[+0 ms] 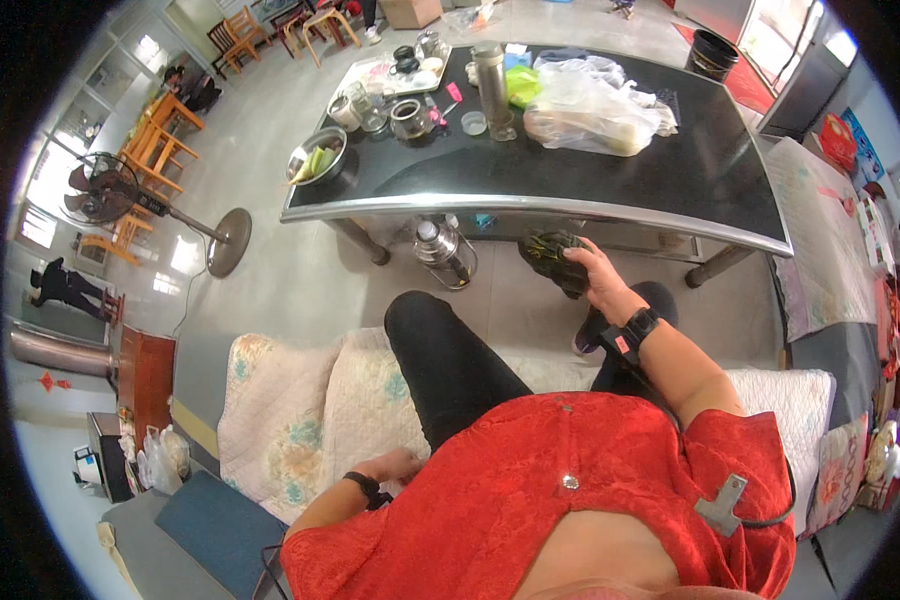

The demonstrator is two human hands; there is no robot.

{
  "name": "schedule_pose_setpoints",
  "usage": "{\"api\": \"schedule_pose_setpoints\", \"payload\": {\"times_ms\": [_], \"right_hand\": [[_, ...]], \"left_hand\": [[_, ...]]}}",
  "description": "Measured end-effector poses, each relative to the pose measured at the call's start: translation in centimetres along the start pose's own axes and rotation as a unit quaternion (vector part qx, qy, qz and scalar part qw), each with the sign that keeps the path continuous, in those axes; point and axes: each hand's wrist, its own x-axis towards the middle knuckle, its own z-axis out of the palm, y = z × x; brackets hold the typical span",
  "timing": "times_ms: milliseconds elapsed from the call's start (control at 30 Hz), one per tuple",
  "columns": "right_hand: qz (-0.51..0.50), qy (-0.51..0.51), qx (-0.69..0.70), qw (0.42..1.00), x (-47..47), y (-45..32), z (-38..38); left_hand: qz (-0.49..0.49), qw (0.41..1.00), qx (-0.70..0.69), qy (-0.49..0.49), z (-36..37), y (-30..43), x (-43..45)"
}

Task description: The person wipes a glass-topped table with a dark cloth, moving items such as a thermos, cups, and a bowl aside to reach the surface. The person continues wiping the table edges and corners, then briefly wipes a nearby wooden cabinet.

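Observation:
My right hand [600, 277] reaches forward, gripping a dark green bundle [553, 259] with yellowish strands across it. The bundle hangs just in front of the near edge of the black-topped table [435, 176], below its metal rim. Down by my left hip, my left hand [396, 465] rests against the quilted seat cover [285, 427]; its fingers are partly hidden and blurred. Beneath the table's front edge stands a metal vacuum flask [441, 255]. On the tabletop's left corner is a steel bowl [335, 146] with green leaf pieces inside.
A tall metal cup [490, 90], a glass pot [411, 120] and a plastic bag [592, 112] stand on the table. A pedestal fan [229, 240] occupies the floor at left. Further off are wooden chairs [244, 34] and a black bin [711, 54]. Two people are in the background.

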Motion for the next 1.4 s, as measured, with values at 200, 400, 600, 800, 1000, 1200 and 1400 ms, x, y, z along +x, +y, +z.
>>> {"api": "schedule_pose_setpoints", "payload": {"times_ms": [200, 400, 600, 800, 1000, 1200, 1400], "right_hand": [[0.085, -0.02, -0.054, 0.995, 5.6, 2.3, 3.7], [0.162, -0.151, -0.041, 0.974, 13.3, 4.4, 5.5], [0.276, -0.311, -0.154, 0.896, 17.2, 5.0, 5.3], [0.219, -0.341, -0.312, 0.859, 18.1, 5.0, 5.8], [0.146, -0.397, -0.289, 0.859, 19.2, 5.5, 10.4], [0.143, -0.277, -0.167, 0.935, 13.9, 7.1, 12.7], [0.039, -0.16, -0.102, 0.981, 7.7, 4.9, 14.0]], "left_hand": [[-0.009, 0.999, -0.042, 0.019, -5.4, 2.7, 0.6], [-0.087, 0.992, -0.077, 0.041, -14.5, 5.9, 1.6], [-0.182, 0.976, -0.085, 0.087, -21.6, 9.5, -2.9], [-0.23, 0.964, -0.036, 0.128, -21.9, 9.1, -11.1], [-0.22, 0.951, 0.09, 0.198, -20.7, 1.6, -13.5], [0.095, 0.846, -0.192, 0.488, -24.3, -4.9, -7.4], [0.284, 0.782, -0.159, 0.531, -23.1, -2.6, -6.4]]}}
